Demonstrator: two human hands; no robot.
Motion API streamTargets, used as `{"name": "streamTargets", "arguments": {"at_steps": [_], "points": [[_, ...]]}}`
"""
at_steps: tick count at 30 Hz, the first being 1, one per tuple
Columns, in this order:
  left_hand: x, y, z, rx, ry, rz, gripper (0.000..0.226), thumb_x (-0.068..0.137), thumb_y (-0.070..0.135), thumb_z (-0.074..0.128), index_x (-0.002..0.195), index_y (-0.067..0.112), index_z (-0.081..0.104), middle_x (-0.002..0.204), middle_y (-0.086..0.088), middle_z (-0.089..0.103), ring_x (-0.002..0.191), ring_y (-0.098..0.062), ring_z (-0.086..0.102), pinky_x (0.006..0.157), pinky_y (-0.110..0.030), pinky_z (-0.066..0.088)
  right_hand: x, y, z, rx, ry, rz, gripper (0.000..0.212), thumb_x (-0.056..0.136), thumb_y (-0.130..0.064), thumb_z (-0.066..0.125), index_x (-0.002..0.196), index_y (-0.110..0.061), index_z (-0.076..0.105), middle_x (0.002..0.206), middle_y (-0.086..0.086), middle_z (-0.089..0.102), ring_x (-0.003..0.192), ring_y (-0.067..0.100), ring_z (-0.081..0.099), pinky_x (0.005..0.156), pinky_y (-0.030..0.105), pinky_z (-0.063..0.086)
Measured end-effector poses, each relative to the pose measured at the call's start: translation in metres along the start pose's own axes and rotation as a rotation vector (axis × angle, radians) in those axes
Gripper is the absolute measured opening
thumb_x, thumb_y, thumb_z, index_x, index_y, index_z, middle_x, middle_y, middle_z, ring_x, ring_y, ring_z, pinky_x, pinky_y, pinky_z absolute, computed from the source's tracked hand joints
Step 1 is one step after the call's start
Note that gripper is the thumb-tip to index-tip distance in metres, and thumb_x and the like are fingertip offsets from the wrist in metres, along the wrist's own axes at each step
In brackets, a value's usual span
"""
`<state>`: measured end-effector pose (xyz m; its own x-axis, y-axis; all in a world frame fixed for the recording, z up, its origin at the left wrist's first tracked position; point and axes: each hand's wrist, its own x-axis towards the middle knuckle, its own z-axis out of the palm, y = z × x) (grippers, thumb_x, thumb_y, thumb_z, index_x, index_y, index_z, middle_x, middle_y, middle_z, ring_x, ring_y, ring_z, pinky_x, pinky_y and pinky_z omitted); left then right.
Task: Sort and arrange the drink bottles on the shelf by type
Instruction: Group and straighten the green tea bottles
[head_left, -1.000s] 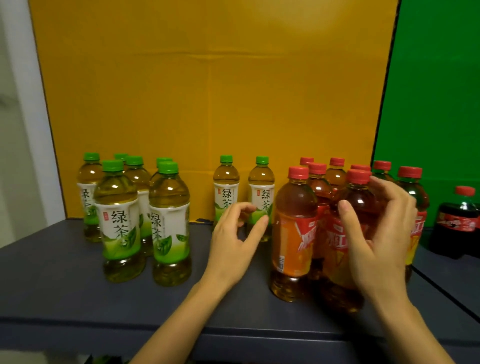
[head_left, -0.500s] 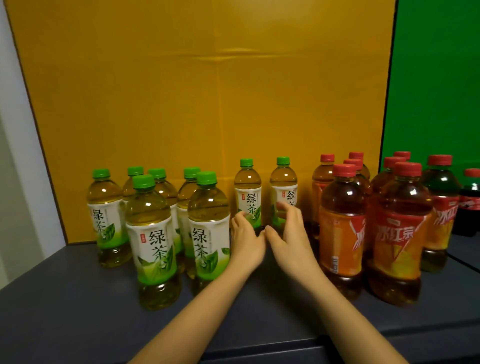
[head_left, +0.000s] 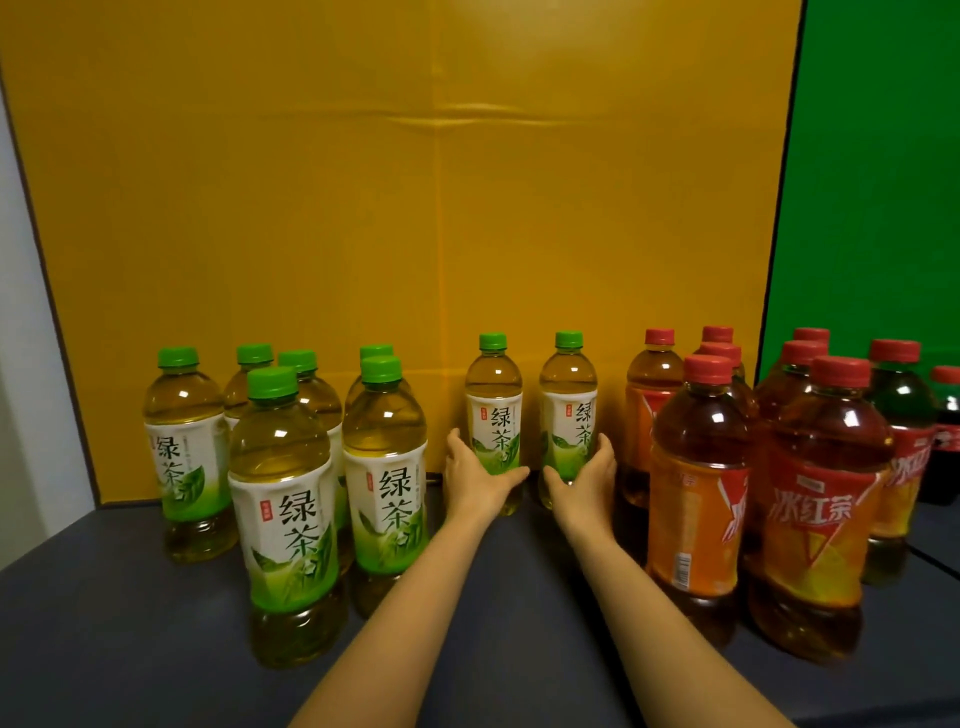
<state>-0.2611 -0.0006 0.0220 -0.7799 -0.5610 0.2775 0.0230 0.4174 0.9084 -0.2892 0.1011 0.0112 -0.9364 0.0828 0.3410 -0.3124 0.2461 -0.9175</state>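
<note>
At the shelf's (head_left: 519, 597) back middle the left hand (head_left: 478, 480) clasped the left tea (head_left: 493, 410) and the right hand (head_left: 582, 480) the right tea (head_left: 568, 405); dragged low, either might tip into the red bottles (head_left: 653, 395).

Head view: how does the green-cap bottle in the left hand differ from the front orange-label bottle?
The green-cap bottle has a white-and-green label and pale yellow tea; the orange-label bottle has a red cap and dark amber tea. The green-cap bottle stands at the back and the left hand grips it; the orange-label bottle stands nearer the front, untouched. Both stand upright, capped.
</note>
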Motion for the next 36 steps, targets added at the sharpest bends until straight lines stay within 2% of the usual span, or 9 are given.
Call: {"name": "streamTargets", "arguments": {"at_steps": [5,8,14,18,25,28,32,34,36], "points": [[0.005,-0.005,0.009,-0.049,0.026,0.015,0.075,0.07,0.012,0.078,0.129,0.008,0.034,0.13,-0.013,0.052,0.121,-0.028,0.05,0.096,-0.037,0.043,0.005,0.01,0.009,0.006,0.009,0.015,0.079,0.079,-0.008,0.067,0.143,-0.007,0.02,0.144,0.015,0.032,0.133,0.03,0.034,0.108,0.045,0.036],[0.005,-0.009,0.008,0.006,0.055,0.017,0.068,0.074,0.013,0.074,0.128,0.005,0.034,0.13,-0.015,0.05,0.122,-0.03,0.047,0.098,-0.039,0.043,0.006,0.011,0.01,-0.051,0.031,0.017,0.073,0.079,-0.01,0.068,0.138,-0.005,0.026,0.136,0.017,0.037,0.125,0.032,0.042,0.102,0.044,0.041],[-0.001,-0.011,-0.008,0.155,0.163,-0.047,0.072,0.077,0.019,0.072,0.132,0.003,0.03,0.138,-0.017,0.034,0.132,-0.033,0.033,0.109,-0.041,0.031,0.001,0.007,0.013,-0.197,-0.003,-0.01,0.075,0.079,-0.02,0.07,0.138,-0.005,0.026,0.136,0.016,0.037,0.126,0.031,0.04,0.101,0.039,0.037],[-0.004,-0.013,-0.012,0.072,0.197,-0.04,0.079,0.076,0.012,0.072,0.137,0.0,0.025,0.144,-0.018,0.032,0.136,-0.031,0.028,0.114,-0.039,0.023,-0.005,0.003,0.016,-0.263,-0.098,-0.046,0.077,0.077,-0.029,0.072,0.136,-0.007,0.027,0.136,0.015,0.036,0.127,0.031,0.036,0.103,0.04,0.035],[-0.007,-0.019,-0.012,0.07,0.188,0.005,0.072,0.078,0.01,0.069,0.136,-0.002,0.026,0.142,-0.018,0.034,0.135,-0.031,0.03,0.112,-0.042,0.026,-0.017,-0.003,0.025,-0.341,-0.188,-0.095,0.078,0.083,-0.042,0.061,0.139,-0.007,0.02,0.139,0.013,0.039,0.128,0.032,0.033,0.104,0.044,0.032],[-0.007,-0.022,-0.009,0.111,0.194,0.011,0.068,0.08,0.013,0.066,0.134,-0.001,0.027,0.142,-0.019,0.033,0.135,-0.032,0.031,0.112,-0.044,0.028,-0.02,-0.005,0.025,-0.331,-0.201,-0.095,0.072,0.086,-0.043,0.054,0.138,-0.007,0.019,0.138,0.014,0.041,0.125,0.032,0.033,0.103,0.043,0.031],[-0.008,-0.022,-0.007,0.15,0.201,-0.002,0.068,0.081,0.016,0.065,0.134,0.0,0.027,0.143,-0.019,0.03,0.135,-0.032,0.03,0.111,-0.045,0.028,-0.021,-0.006,0.024,-0.34,-0.205,-0.095,0.073,0.086,-0.043,0.055,0.138,-0.006,0.02,0.139,0.014,0.041,0.125,0.032,0.034,0.102,0.043,0.032],[-0.011,-0.019,-0.01,0.134,0.183,-0.018,0.074,0.081,0.016,0.064,0.139,-0.001,0.021,0.146,-0.018,0.027,0.137,-0.032,0.027,0.113,-0.044,0.026,-0.022,-0.008,0.022,-0.315,-0.213,-0.083,0.077,0.085,-0.041,0.058,0.14,-0.004,0.018,0.142,0.015,0.036,0.129,0.033,0.031,0.105,0.044,0.031],[-0.016,-0.014,-0.013,0.136,0.14,-0.031,0.084,0.084,0.018,0.062,0.145,-0.001,0.007,0.153,-0.017,0.015,0.142,-0.031,0.015,0.116,-0.043,0.019,-0.024,-0.013,0.019,-0.29,-0.213,-0.092,0.084,0.084,-0.038,0.06,0.143,-0.002,0.012,0.148,0.016,0.027,0.135,0.033,0.025,0.11,0.043,0.026]]}}
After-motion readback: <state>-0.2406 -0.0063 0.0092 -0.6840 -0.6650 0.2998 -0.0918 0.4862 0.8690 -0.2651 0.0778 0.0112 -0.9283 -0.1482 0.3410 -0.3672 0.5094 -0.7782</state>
